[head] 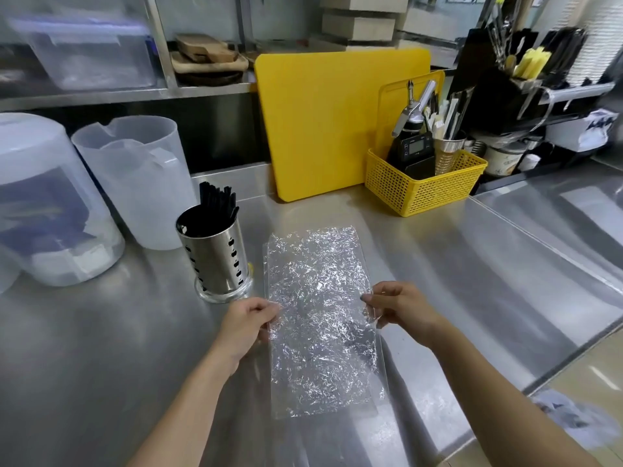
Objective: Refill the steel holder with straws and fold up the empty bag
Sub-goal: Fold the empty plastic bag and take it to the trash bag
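Note:
A clear, crinkled empty plastic bag (320, 318) lies spread flat on the steel counter (101, 348), long side running away from me. My left hand (247, 323) pinches its left edge about halfway along. On the opposite edge my right hand (399, 310) pinches at the same height. To the left of the bag stands the perforated steel holder (215, 261), upright on a clear base, with black straws (217, 200) sticking out of its top.
Two translucent plastic containers (135, 176) stand at the left. A yellow cutting board (323, 123) leans against the back, with a yellow basket (424, 187) of utensils to its right. The counter's front edge drops off at the lower right.

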Demonstrator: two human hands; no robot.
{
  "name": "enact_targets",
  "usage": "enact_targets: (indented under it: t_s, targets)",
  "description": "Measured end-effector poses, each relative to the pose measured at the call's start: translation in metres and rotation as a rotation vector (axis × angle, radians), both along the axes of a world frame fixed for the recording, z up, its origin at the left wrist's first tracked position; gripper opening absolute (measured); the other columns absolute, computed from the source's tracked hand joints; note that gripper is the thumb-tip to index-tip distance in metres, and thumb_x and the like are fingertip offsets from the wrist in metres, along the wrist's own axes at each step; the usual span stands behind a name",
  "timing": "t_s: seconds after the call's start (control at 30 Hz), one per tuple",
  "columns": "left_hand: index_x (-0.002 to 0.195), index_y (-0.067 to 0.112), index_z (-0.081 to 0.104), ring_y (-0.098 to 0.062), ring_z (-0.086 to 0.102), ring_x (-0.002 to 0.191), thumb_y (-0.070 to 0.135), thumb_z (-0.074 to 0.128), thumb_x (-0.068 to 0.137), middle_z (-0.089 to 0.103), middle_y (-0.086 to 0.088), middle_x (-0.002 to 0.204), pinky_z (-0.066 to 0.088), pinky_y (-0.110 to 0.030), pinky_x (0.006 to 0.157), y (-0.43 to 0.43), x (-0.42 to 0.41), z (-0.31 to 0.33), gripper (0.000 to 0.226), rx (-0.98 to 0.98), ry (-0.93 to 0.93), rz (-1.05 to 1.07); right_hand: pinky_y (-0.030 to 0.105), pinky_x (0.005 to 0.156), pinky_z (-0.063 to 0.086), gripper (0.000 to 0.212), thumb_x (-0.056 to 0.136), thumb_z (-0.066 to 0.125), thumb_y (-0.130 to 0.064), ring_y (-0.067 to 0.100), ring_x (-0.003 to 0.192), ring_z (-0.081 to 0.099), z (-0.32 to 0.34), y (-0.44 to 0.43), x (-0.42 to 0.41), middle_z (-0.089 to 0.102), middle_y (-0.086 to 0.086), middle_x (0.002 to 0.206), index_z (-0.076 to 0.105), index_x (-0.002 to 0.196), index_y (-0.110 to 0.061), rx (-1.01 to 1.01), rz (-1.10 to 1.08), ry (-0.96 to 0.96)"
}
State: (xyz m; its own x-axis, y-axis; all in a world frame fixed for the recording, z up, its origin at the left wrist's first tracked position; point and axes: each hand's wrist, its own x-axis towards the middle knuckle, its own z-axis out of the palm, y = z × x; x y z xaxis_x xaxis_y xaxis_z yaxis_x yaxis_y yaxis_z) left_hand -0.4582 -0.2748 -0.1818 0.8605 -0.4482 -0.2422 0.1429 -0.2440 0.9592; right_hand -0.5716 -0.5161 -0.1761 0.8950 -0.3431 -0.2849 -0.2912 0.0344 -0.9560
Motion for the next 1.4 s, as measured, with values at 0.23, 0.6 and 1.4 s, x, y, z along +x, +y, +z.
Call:
enact_targets:
  t_s: [0.23,0.6,1.4]
  targets:
    - [0.072,0.014,0.065,-0.018,0.056,0.069,0.002,0.057,0.085,0.064,-0.008,0.070,0.042,-0.024,0.065,0.015,0.002,0.004,0.019,-0.062,-0.019,0.034,0.025,0.047,0.050,0.006,0.078,0.067,-0.002,0.011,0.047,0.057,0.004,0.012,-0.006,0.063,-0.001,0.054,0.071,0.077,-0.006,0.000,0.001,-0.014]
    - [0.050,0.018,0.068,0.004,0.061,0.056,-0.017,0.046,0.081,0.069,0.015,0.056,0.041,-0.018,0.060,0.031,0.000,0.009,0.051,-0.159,-0.022,0.047,0.023,0.049,0.049,0.042,0.075,0.046,0.021,0.015,0.055,0.062,0.004,0.032,-0.012,0.069,0.009,0.065,0.074,0.061,-0.007,0.121,-0.043,-0.108]
    - [0.115,0.024,0.045,-0.018,0.057,0.094,0.002,0.078,0.065,0.058,0.000,0.111,0.048,-0.027,0.078,0.046,-0.015,0.004,0.063,-0.300,0.061,0.108,0.028,0.060,0.049,0.011,0.076,0.068,0.001,0.017,0.065,0.064,-0.004,0.064,-0.014,0.070,0.000,0.068,0.066,0.079,-0.010,0.058,0.037,0.004]
